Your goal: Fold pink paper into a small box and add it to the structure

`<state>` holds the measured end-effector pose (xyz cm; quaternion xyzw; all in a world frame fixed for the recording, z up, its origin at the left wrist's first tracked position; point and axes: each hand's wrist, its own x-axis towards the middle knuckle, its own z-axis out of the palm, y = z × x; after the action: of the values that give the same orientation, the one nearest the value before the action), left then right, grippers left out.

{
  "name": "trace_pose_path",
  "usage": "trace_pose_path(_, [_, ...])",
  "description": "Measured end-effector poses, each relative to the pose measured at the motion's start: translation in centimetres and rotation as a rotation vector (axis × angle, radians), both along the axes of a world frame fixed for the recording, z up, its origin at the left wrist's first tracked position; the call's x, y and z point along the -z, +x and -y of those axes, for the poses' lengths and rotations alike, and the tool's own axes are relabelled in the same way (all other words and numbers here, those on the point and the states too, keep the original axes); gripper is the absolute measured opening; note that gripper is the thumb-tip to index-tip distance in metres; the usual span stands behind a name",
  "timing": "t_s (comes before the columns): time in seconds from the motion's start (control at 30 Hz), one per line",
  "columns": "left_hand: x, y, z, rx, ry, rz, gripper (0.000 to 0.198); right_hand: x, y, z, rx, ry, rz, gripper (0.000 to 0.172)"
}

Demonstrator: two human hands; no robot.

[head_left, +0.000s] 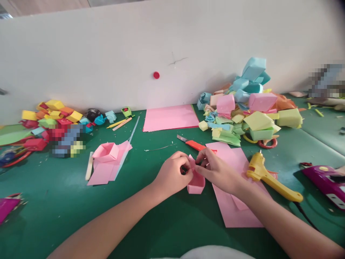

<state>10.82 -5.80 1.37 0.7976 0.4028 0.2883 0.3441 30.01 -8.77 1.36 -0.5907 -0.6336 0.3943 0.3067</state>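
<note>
An orange knife [196, 145] lies just beyond the hands, a yellow glue gun [259, 169] and pink sheets [229, 209] rightward. Over the green table [159, 230], left hand [172, 174] and right hand [219, 171] pinch a pink box's [196, 187] far end, its long axis pointing away from the body.

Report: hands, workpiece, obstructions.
Left hand and right hand pinching pink paper box. Box open-topped. Orange cutter, blade out, just beyond hands. Yellow glue gun, right.

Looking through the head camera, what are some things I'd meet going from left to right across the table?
Red paper box, pale stick, open pink paper box, left hand, right hand, yellow glue gun, purple power strip.
</note>
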Motion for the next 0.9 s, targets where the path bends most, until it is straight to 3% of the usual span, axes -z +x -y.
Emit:
trace_pose_path(0.2, [-0.2,-0.1,0.0,-0.001,0.016,-0.042,0.013,0.7,0.2,-0.1,-0.129,0.038,-0.002,0.033])
trace_pose_path(0.37, [-0.5,-0.3,-0.4,-0.032,0.014,-0.076,0.012,1.1,0.2,-0.2,-0.076,0.091,-0.029,0.032])
trace_pose_path(0.7, [-1.0,-0.2,-0.6,-0.094,-0.016,0.158,0.01,-0.2,-0.2,0.4,-0.002,0.314,-0.185,0.024])
trace_pose_path(0.9, [-1.1,-0.1,-0.6,-0.078,-0.007,0.213,0.009,0.3,-0.1,0.2,-0.018,0.26,-0.318,0.035])
